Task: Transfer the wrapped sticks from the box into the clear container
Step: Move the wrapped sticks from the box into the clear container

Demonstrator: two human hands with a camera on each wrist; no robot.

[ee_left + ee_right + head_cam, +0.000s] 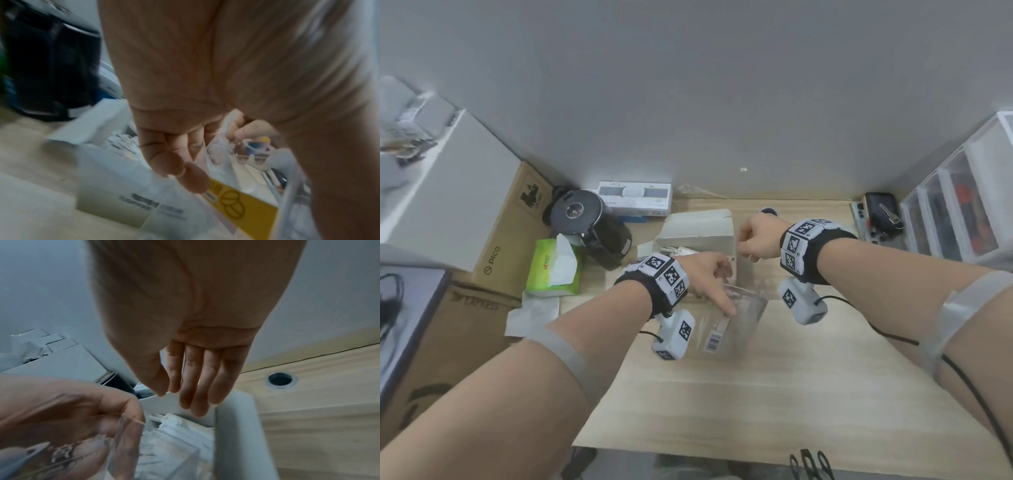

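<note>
Left hand [705, 274] grips clear container [736, 315] rim, frame center. Right hand [185, 353] open, fingers straight, over box [236, 426]; pinch one wrapped stick [174, 420] gently.

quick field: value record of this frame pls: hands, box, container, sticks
left hand: grips the rim of the clear container, on the side nearest the box
right hand: over the open box, fingers straight, thumb by the index finger, holds nothing visible
clear container: on the wooden table, in front of the box
wrapped sticks: white, piled in the box
sticks in container: cannot tell
</note>
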